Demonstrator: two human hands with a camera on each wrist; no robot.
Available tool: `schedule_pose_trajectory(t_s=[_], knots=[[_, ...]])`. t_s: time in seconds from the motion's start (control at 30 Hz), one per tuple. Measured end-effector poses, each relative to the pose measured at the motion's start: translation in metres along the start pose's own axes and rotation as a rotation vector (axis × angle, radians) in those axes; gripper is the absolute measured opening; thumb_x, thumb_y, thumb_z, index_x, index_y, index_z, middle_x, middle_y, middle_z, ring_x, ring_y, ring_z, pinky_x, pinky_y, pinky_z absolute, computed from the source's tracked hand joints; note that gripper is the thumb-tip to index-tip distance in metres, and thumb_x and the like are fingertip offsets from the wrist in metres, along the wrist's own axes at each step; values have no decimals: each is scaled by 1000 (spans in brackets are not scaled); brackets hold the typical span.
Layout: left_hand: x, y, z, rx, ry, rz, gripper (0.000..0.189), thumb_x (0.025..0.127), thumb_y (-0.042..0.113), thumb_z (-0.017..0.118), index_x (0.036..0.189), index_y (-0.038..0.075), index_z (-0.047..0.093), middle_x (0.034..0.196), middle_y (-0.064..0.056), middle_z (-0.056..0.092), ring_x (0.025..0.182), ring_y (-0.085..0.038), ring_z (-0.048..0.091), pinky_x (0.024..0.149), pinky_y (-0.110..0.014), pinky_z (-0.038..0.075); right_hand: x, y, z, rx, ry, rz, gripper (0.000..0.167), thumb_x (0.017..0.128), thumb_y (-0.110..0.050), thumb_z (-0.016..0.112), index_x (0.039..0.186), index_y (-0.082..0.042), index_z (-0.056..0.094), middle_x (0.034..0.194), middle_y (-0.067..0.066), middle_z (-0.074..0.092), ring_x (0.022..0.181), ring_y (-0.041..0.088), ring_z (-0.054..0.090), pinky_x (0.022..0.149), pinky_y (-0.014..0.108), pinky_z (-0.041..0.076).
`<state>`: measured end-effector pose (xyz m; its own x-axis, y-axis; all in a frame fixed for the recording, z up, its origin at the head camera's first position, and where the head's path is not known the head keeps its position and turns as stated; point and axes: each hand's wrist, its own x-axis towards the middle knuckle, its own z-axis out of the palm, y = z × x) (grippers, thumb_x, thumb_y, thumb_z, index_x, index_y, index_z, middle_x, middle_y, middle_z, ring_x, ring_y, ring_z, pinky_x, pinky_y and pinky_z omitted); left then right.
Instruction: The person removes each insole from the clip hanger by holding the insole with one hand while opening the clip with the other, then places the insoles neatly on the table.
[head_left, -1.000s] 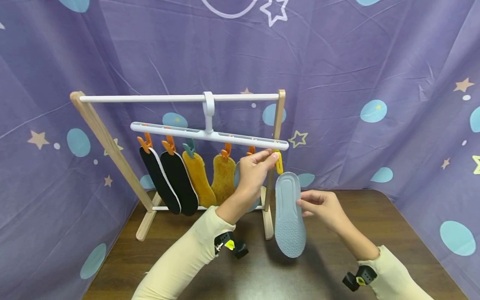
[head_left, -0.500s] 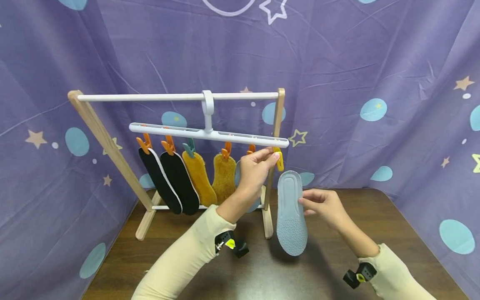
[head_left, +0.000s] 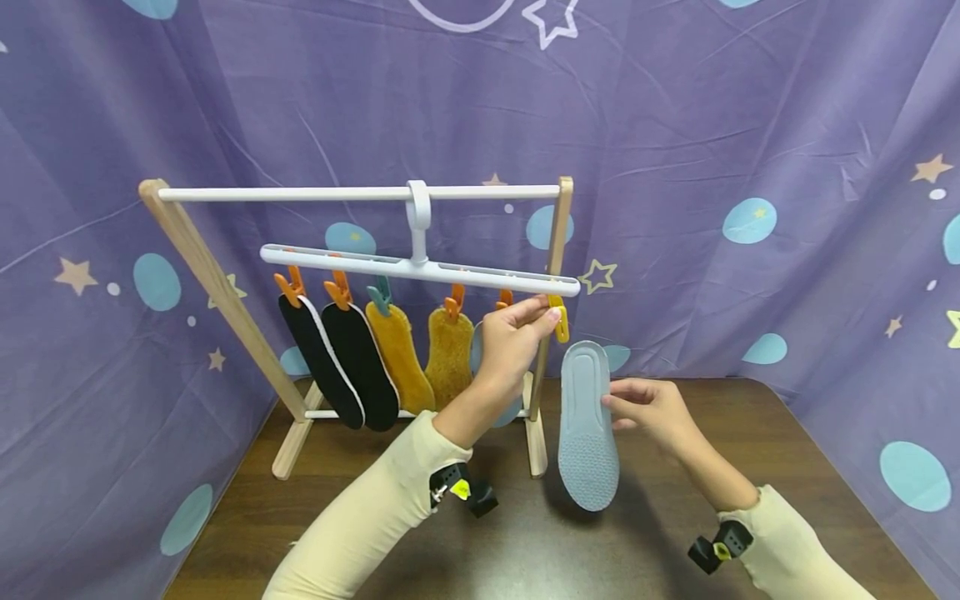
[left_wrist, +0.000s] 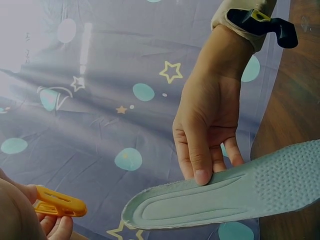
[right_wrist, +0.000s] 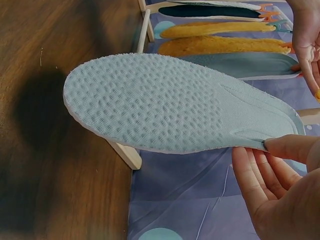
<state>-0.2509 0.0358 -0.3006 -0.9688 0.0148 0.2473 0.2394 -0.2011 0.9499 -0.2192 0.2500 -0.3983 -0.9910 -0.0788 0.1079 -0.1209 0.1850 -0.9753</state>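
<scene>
At the hanger's right end, my left hand (head_left: pixel 506 346) pinches a yellow clothespin (head_left: pixel 562 320) that hangs from the bar. In the left wrist view the clothespin (left_wrist: pixel 61 202) shows between thumb and fingers. My right hand (head_left: pixel 651 414) holds a light blue insole (head_left: pixel 588 433) by its right edge, thumb on the near face. The insole hangs nearly upright, its narrower end up, just below and right of the clothespin and apart from it. In the right wrist view, the dimpled wide part of the insole (right_wrist: pixel 145 102) faces the camera.
A white hanger (head_left: pixel 352 263) hangs tilted from a wooden rack (head_left: pixel 213 287). Orange and teal clothespins hold black insoles (head_left: pixel 360 367), yellow fuzzy insoles (head_left: pixel 448 354) and another blue insole (right_wrist: pixel 245 65), partly behind my left hand. The rack stands on a brown table (head_left: pixel 697 517) before a purple curtain.
My right hand and the blue insole have shifted slightly to the right, away from the clothespin. The left hand keeps its pinch on the clothespin, and the hanger's right end sits a little higher.
</scene>
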Motion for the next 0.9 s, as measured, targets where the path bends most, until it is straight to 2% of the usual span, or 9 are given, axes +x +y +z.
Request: schedule_pose_trajectory(t_s=[0.2, 0.9], knots=[[-1, -1, -1, 3, -15, -4, 31, 92, -1, 70, 122, -10, 69, 115, -26, 73, 93, -11, 69, 92, -25, 58, 2, 5, -1, 2, -3, 11, 37, 93, -4, 72, 118, 22, 62, 94, 4, 78, 82, 5, 72, 74, 39, 64], [-4, 2, -4, -19, -63, -14, 34, 92, -2, 69, 125, -11, 66, 120, -27, 71, 98, -13, 69, 98, -30, 57, 13, 25, -6, 11, -5, 78, 37, 94, -2, 70, 117, 24, 60, 90, 4, 77, 77, 10, 73, 72, 36, 65]])
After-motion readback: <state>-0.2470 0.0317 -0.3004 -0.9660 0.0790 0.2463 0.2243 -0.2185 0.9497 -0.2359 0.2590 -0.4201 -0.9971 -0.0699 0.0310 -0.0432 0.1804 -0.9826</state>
